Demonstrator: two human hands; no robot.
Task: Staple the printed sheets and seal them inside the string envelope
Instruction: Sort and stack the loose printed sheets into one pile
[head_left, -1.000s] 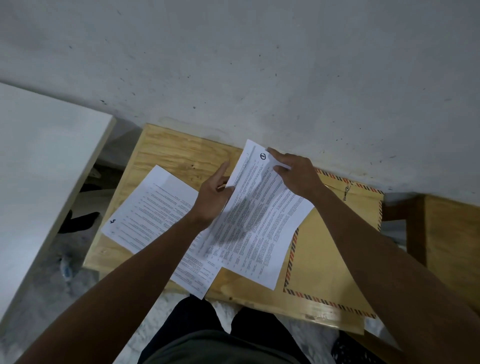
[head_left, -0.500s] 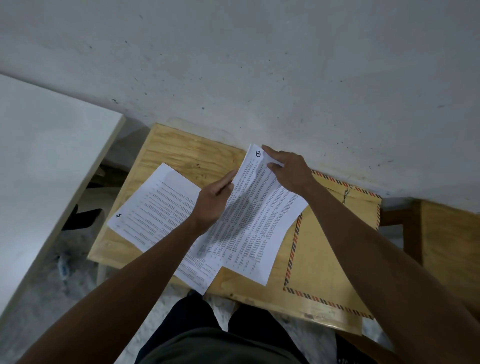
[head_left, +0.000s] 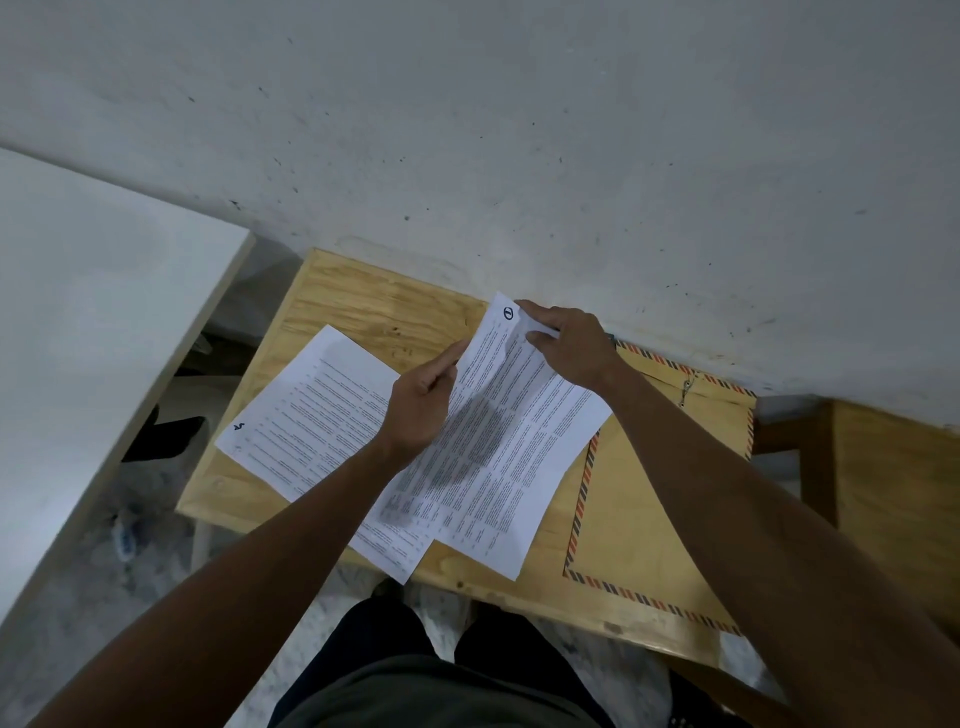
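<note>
Your left hand (head_left: 421, 402) pinches the left edge of a white printed sheet marked with a circled 1 (head_left: 511, 447); your right hand (head_left: 569, 345) grips its top corner. A second white printed sheet (head_left: 311, 421) lies flat on the pale plywood counter (head_left: 363, 306), beside a tan string envelope with striped border (head_left: 639, 525).

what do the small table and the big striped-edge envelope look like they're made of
The small light wooden table looks like unfinished plywood: pale swirling grain, a matte face, a layered-looking front edge. The large tan envelope with the red and dark striped border looks like matte kraft paper, though that is less certain.
</note>
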